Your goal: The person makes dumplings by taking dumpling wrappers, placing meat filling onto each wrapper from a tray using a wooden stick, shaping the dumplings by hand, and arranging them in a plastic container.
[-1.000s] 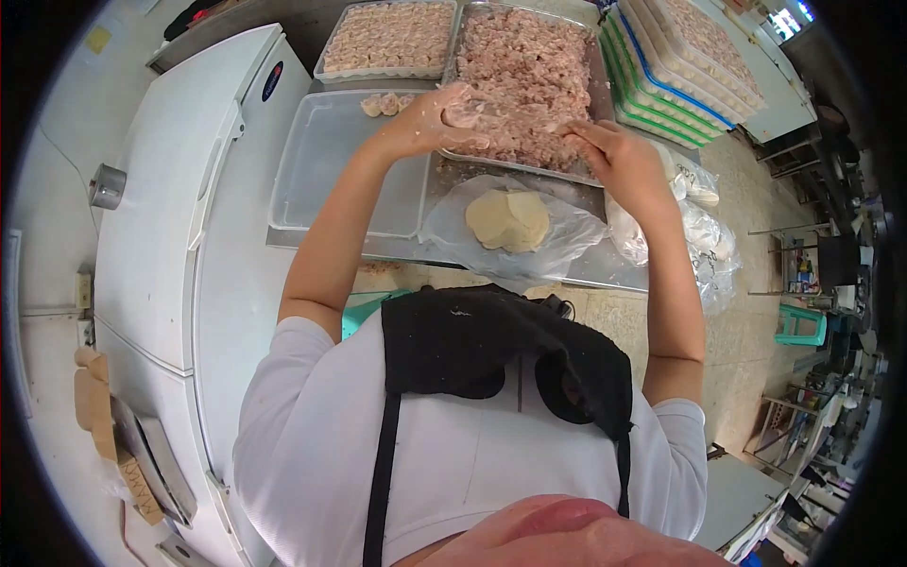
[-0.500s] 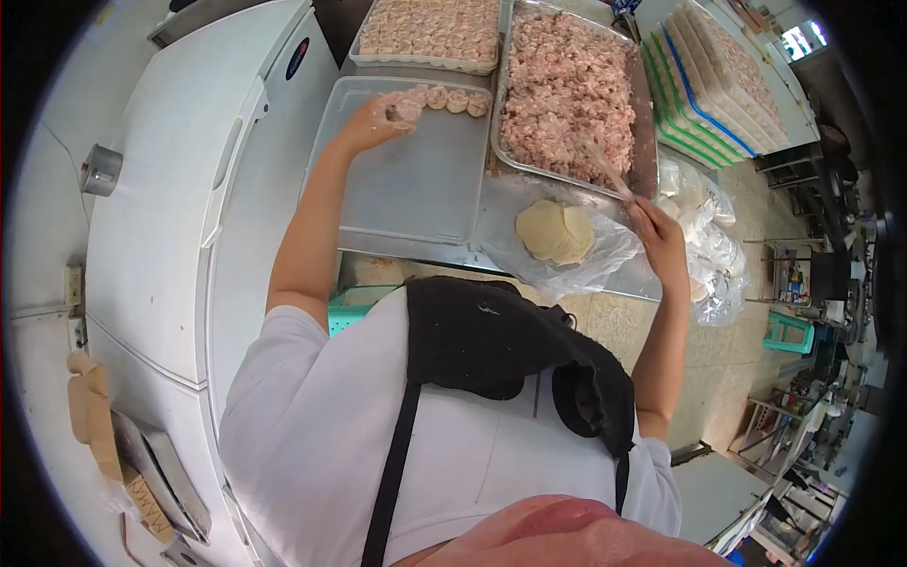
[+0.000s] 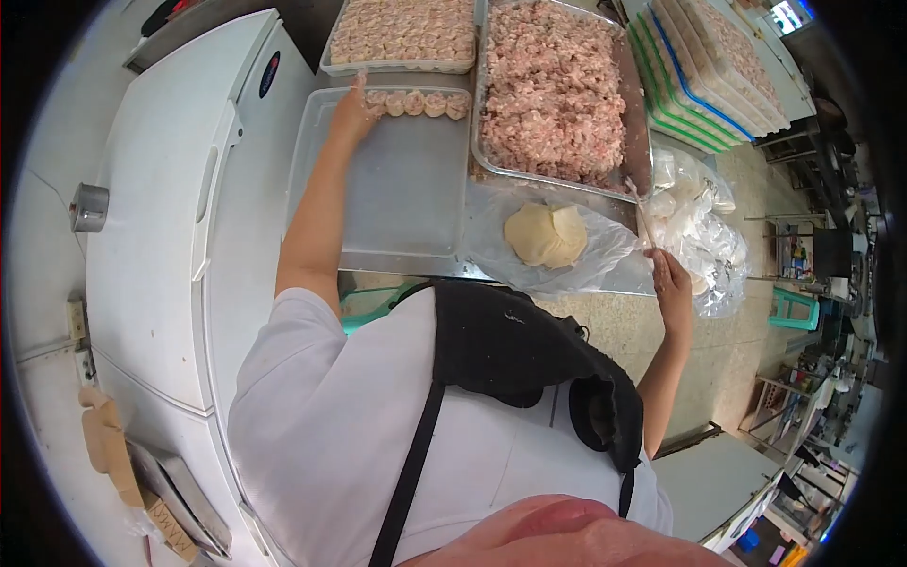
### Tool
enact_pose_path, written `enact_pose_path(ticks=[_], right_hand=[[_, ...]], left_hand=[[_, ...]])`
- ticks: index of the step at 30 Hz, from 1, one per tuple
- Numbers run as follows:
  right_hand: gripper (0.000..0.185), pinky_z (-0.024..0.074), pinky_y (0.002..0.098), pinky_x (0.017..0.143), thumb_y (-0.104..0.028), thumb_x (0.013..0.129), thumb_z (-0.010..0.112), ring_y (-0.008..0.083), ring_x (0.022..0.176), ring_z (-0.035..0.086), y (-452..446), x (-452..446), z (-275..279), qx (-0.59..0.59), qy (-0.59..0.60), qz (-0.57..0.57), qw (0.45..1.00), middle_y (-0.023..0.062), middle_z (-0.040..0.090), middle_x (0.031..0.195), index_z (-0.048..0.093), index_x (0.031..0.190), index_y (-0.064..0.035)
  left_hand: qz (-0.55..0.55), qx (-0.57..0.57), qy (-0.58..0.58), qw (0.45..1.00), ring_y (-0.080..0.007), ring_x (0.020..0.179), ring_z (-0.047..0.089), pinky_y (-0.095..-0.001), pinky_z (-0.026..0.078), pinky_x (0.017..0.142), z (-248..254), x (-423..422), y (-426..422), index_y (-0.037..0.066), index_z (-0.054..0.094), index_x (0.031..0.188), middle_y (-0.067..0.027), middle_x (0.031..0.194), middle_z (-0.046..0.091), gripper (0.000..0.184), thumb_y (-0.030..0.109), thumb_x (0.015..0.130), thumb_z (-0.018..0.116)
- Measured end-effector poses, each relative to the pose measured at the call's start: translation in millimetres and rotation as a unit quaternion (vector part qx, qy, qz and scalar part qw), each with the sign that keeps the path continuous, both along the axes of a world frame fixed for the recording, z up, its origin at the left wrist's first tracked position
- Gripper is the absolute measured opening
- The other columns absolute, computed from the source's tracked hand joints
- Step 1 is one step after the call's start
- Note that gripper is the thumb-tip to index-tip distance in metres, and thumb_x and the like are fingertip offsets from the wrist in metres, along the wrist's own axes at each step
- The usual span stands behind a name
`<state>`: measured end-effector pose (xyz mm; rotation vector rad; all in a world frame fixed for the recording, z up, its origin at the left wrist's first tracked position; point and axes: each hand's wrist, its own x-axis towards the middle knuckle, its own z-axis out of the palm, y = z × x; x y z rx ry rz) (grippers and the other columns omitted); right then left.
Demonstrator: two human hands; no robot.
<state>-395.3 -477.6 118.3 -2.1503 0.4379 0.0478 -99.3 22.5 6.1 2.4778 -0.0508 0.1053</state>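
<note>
My left hand (image 3: 352,115) is over the far left corner of a shallow translucent tray (image 3: 402,203). Its fingers look stretched and apart, beside the left end of a row of small meat-filled dumplings (image 3: 414,103). Some of the fingers are hidden. My right hand (image 3: 670,280) is closed around the handle of a thin spatula-like stick (image 3: 642,213), whose tip reaches the near right corner of a metal tray (image 3: 557,178). Minced meat filling (image 3: 553,90) fills most of that tray. Round pale wrappers (image 3: 545,235) lie stacked on a plastic bag just left of my right hand.
Behind the dumpling row sits a full tray of dumplings (image 3: 402,33). Stacked filled trays (image 3: 709,80) with green and blue edges stand at right, above plastic bags (image 3: 699,227). A white refrigerator (image 3: 179,217) stands close on the left. A green stool (image 3: 794,309) is farther right.
My left hand has moved left, off the dumpling it cupped, which now sits at the row's end. My right hand has drawn the stick out of the filling, toward the tray's near right corner.
</note>
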Motion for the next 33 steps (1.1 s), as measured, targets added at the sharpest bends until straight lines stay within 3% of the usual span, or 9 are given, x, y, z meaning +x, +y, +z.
enact_pose_path(ticks=[4,6,10,13,17,21,24,29,33], right_hand=[[0.031,0.046,0.0342,0.068,-0.028,0.097,0.051,0.0192,0.071,0.059,-19,41,3,-0.123,-0.028,0.103,0.987,0.0142,0.063,0.079,0.065,0.104,-0.0007],[0.036,0.0488,0.0402,0.071,-0.035,0.095,0.052,0.0304,0.078,0.064,-41,67,8,-0.314,-0.078,0.158,0.933,0.0183,0.066,0.088,0.067,0.098,-0.003],[0.038,0.048,0.0465,0.065,-0.039,0.09,0.054,0.0361,0.075,0.062,-60,126,51,-0.53,-0.045,0.24,0.812,0.0155,0.064,0.077,0.066,0.077,-0.0058],[0.031,0.0493,0.0446,0.063,-0.031,0.085,0.058,0.0336,0.072,0.064,-62,170,40,-0.541,-0.11,0.293,0.78,0.0148,0.065,0.073,0.067,0.069,-0.0058],[0.019,0.0518,0.0422,0.062,-0.021,0.075,0.062,0.0308,0.071,0.066,-37,168,-16,-0.503,-0.22,0.374,0.748,0.0139,0.065,0.069,0.067,0.066,-0.0052],[0.013,0.0529,0.0405,0.059,-0.015,0.074,0.06,0.0282,0.071,0.067,-58,153,15,-0.534,-0.232,0.451,0.677,0.0135,0.066,0.071,0.068,0.069,-0.0067],[0.011,0.0535,0.0398,0.059,-0.011,0.073,0.059,0.0281,0.07,0.068,-65,161,65,-0.546,-0.144,0.432,0.703,0.0123,0.066,0.071,0.068,0.07,-0.0065],[0.021,0.0527,0.0389,0.056,-0.022,0.081,0.059,0.028,0.066,0.067,-69,150,2,-0.521,-0.243,0.434,0.694,0.0111,0.065,0.066,0.068,0.068,-0.0074],[0.038,0.0512,0.0379,0.053,-0.038,0.083,0.06,0.0276,0.065,0.067,-80,156,49,-0.541,-0.212,0.434,0.689,0.0121,0.063,0.063,0.068,0.066,-0.0052]], left_hand=[[-0.029,-0.03,0.018,0.999,-0.0351,0.108,0.059,-0.0408,0.046,0.092,6,-13,1,0.009,0.032,0.143,-0.0211,0.127,0.056,0.082,0.017,0.073,0.074],[-0.054,0.024,-0.055,0.997,-0.0344,0.111,0.057,-0.0405,0.045,0.094,-6,-20,1,0.01,0.034,0.143,-0.0202,0.128,0.055,0.079,0.017,0.074,0.074],[-0.091,0.096,-0.21,0.969,-0.032,0.117,0.053,-0.0403,0.042,0.098,21,-69,-43,0.01,0.046,0.135,-0.0175,0.129,0.054,0.065,0.018,0.077,0.072],[-0.152,-0.056,-0.167,0.973,-0.0306,0.113,0.056,-0.0396,0.042,0.097,74,-125,-125,0.009,0.06,0.119,-0.0125,0.122,0.059,0.039,0.021,0.082,0.068],[-0.263,-0.1,-0.085,0.956,-0.0299,0.103,0.058,-0.0394,0.045,0.09,87,-173,-231,0.007,0.065,0.106,-0.0126,0.11,0.061,0.028,0.017,0.08,0.069],[-0.321,-0.02,-0.048,0.946,-0.0315,0.095,0.058,-0.0408,0.046,0.085,67,-199,-282,0.007,0.065,0.104,-0.0123,0.1,0.06,0.027,0.015,0.078,0.069],[-0.326,0.08,-0.097,0.937,-0.0317,0.092,0.058,-0.0412,0.046,0.082,47,-205,-286,0.006,0.066,0.102,-0.0126,0.097,0.06,0.025,0.015,0.078,0.069],[-0.298,-0.009,-0.034,0.954,-0.0316,0.086,0.058,-0.0404,0.047,0.08,45,-202,-276,0.002,0.068,0.092,-0.0128,0.086,0.061,0.02,0.019,0.081,0.066],[-0.175,-0.167,0.016,0.97,-0.022,0.089,0.06,-0.034,0.048,0.078,59,-205,-271,0.0,0.067,0.092,-0.0104,0.089,0.065,0.016,0.014,0.088,0.06]])
